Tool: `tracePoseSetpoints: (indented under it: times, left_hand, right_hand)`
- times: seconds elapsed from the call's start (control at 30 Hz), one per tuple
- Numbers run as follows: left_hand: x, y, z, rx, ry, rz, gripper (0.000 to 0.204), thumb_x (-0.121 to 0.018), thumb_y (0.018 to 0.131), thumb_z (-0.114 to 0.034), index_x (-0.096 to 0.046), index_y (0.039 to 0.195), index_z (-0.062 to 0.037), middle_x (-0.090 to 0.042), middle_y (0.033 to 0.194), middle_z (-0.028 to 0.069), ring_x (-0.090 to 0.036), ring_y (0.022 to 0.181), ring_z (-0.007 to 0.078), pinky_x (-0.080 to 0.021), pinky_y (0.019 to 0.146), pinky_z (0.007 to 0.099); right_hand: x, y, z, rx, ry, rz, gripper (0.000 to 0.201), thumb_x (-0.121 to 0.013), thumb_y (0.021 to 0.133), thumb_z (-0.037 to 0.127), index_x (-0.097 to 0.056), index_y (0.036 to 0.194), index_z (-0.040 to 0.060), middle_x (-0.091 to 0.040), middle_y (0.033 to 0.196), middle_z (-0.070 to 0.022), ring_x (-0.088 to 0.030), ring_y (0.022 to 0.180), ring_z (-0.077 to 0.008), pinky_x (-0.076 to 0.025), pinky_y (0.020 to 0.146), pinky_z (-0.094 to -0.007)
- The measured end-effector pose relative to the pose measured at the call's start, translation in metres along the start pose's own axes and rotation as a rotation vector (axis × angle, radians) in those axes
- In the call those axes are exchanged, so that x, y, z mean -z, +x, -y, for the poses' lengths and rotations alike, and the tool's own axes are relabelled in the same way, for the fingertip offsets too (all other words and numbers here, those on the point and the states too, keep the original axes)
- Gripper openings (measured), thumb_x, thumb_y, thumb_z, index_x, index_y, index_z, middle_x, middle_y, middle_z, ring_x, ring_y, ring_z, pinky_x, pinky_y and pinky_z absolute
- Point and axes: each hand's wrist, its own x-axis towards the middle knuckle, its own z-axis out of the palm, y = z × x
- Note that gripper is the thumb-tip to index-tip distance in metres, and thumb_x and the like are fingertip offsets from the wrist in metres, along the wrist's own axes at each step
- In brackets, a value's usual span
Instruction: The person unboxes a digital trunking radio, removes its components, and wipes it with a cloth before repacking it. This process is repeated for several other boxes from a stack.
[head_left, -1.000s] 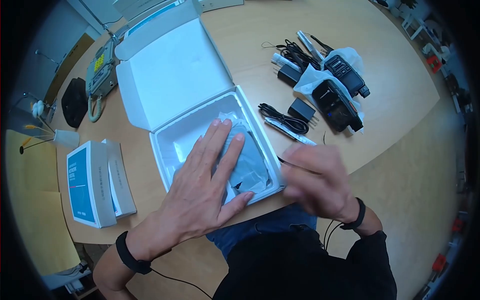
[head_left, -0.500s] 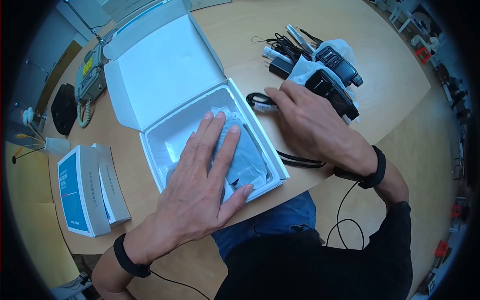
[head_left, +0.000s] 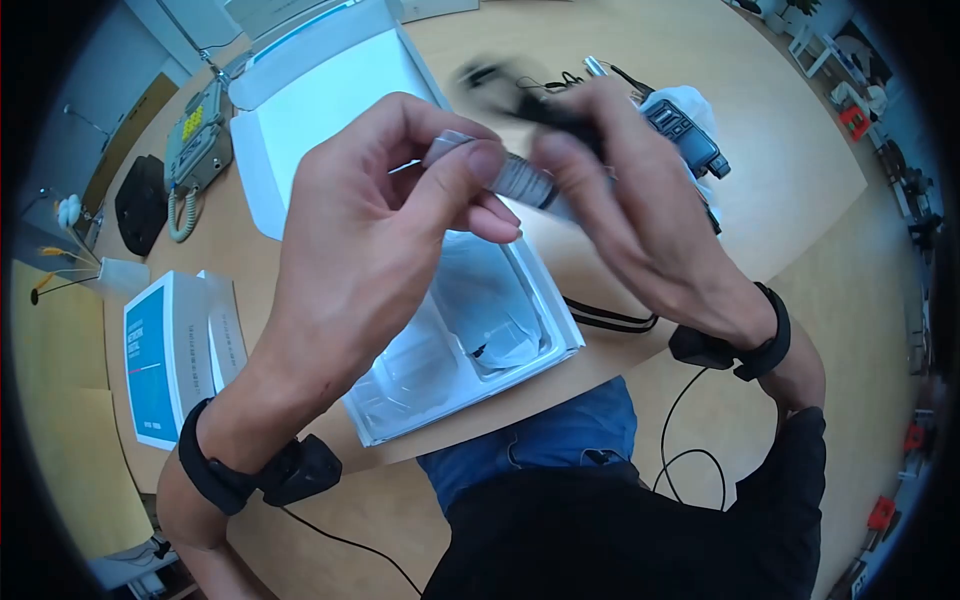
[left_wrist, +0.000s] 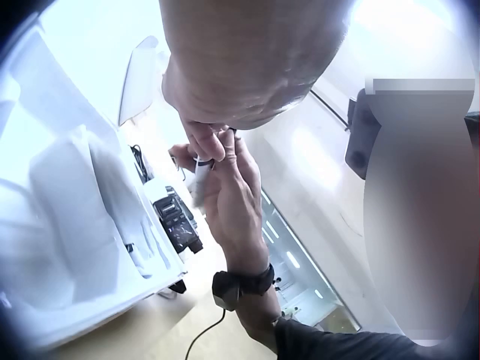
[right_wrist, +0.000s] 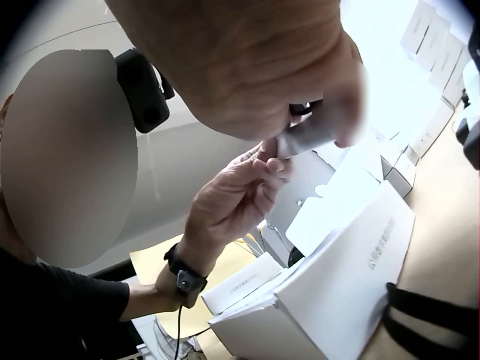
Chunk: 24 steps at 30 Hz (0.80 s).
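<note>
Above the white box [head_left: 562, 338], my left hand [head_left: 350, 220] pinches a rolled, see-through plastic bag [head_left: 522, 184] with small print between thumb and index finger. My right hand [head_left: 645, 200] grips a black cable [head_left: 560, 115], whose far end is blurred by motion. The right thumb lies at the other end of the bag, so the bag spans both hands. In the right wrist view the bag [right_wrist: 304, 139] also stretches between the two hands. Inside the box sits a flat item in a translucent pouch [head_left: 490, 310] in a moulded tray.
Handheld radios [head_left: 685, 135] lie to the right, partly hidden by my right hand. A black strap [head_left: 612, 318] lies beside the box. At left stand smaller blue-and-white boxes [head_left: 152, 365], a desk phone [head_left: 198, 135] and a black pouch [head_left: 142, 205].
My left hand has lifted off the pouch in the box and taken the plastic bag. My right hand has picked the cable up from the table and brought it over the box.
</note>
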Motion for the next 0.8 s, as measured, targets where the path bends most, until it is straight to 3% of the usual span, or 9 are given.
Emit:
tracePoseSetpoints:
  times: [0.03,0.1,0.17,0.3,0.5,0.53,0.63,0.7,0.8]
  left_hand:
    - [0.003,-0.003,-0.001,-0.003,0.011,-0.008,0.022,-0.066,0.102,-0.018,-0.064,0.111,0.0027,-0.071,0.091,0.0085,-0.072,0.082,0.0114,-0.057,0.081,0.0259]
    - [0.015,-0.010,0.000,-0.050,0.031,-0.099,0.021,-0.066,0.102,-0.016,-0.064,0.111,0.0032,-0.072,0.091,0.0091,-0.073,0.082,0.0125,-0.058,0.083,0.0262]
    - [0.035,-0.017,0.002,-0.046,0.067,-0.133,0.017,-0.066,0.102,-0.011,-0.063,0.109,0.0037,-0.072,0.095,0.0109,-0.073,0.089,0.0145,-0.059,0.087,0.0286]
    - [0.059,-0.028,0.034,-0.077,0.237,-0.187,0.006,-0.065,0.098,0.000,-0.063,0.103,0.0028,-0.072,0.106,0.0123,-0.072,0.101,0.0189,-0.058,0.095,0.0319]
    - [0.072,-0.039,0.044,-0.461,1.336,0.108,0.010,-0.068,0.083,0.002,-0.064,0.092,-0.0002,-0.069,0.099,0.0115,-0.065,0.095,0.0264,-0.053,0.080,0.0349]
    - [0.072,-0.041,0.046,-0.451,1.334,0.096,0.010,-0.068,0.083,0.002,-0.064,0.092,-0.0002,-0.069,0.099,0.0115,-0.065,0.095,0.0264,-0.053,0.080,0.0349]
    - [0.074,-0.043,0.050,-0.440,1.459,0.211,0.009,-0.066,0.079,-0.001,-0.065,0.088,-0.0018,-0.066,0.095,0.0105,-0.060,0.091,0.0255,-0.050,0.077,0.0353]
    - [0.076,-0.043,0.049,-0.319,1.447,0.286,0.017,-0.064,0.078,0.002,-0.067,0.093,-0.0016,-0.064,0.095,0.0107,-0.060,0.091,0.0247,-0.050,0.076,0.0355]
    - [0.078,-0.042,0.043,-0.281,1.357,0.314,0.023,-0.064,0.082,0.004,-0.067,0.103,-0.0005,-0.063,0.096,0.0115,-0.061,0.092,0.0265,-0.051,0.077,0.0389]
  right_hand:
    - [0.006,-0.004,-0.001,-0.125,0.036,-0.008,0.020,-0.050,0.110,0.020,-0.052,0.114,0.0006,-0.064,0.091,-0.0068,-0.060,0.079,-0.0128,-0.050,0.072,-0.0289]
    - [0.010,-0.013,-0.011,-0.056,0.186,-0.112,0.015,-0.043,0.111,0.013,-0.052,0.115,0.0014,-0.058,0.089,-0.0050,-0.056,0.079,-0.0132,-0.047,0.076,-0.0286]
    - [0.021,-0.032,-0.010,-0.095,0.182,-0.065,0.016,-0.054,0.103,0.005,-0.053,0.116,-0.0024,-0.065,0.089,-0.0152,-0.064,0.077,-0.0253,-0.050,0.072,-0.0358]
    - [0.033,-0.082,-0.017,0.030,-0.269,0.264,0.029,-0.067,0.089,-0.003,-0.056,0.116,-0.0015,-0.058,0.097,-0.0178,-0.064,0.086,-0.0330,-0.052,0.073,-0.0404]
    - [0.028,-0.101,-0.030,-0.037,-0.218,0.412,0.030,-0.079,0.081,0.006,-0.062,0.105,0.0015,-0.059,0.094,-0.0145,-0.064,0.082,-0.0356,-0.052,0.071,-0.0430]
    - [0.030,-0.102,-0.032,-0.028,-0.219,0.424,0.030,-0.079,0.081,0.006,-0.062,0.105,0.0015,-0.059,0.094,-0.0145,-0.064,0.082,-0.0356,-0.052,0.071,-0.0430]
    - [0.037,-0.099,-0.036,0.016,-0.281,0.367,0.026,-0.076,0.080,-0.002,-0.062,0.103,0.0017,-0.060,0.091,-0.0132,-0.065,0.078,-0.0322,-0.051,0.068,-0.0402]
    - [0.049,-0.088,-0.033,-0.019,-0.269,0.048,0.028,-0.070,0.079,-0.013,-0.062,0.102,0.0000,-0.061,0.088,-0.0136,-0.064,0.075,-0.0280,-0.049,0.064,-0.0351]
    - [0.056,-0.038,0.004,0.094,-0.215,-0.083,0.027,-0.066,0.078,-0.018,-0.062,0.099,-0.0017,-0.061,0.087,-0.0137,-0.060,0.072,-0.0258,-0.046,0.062,-0.0304]
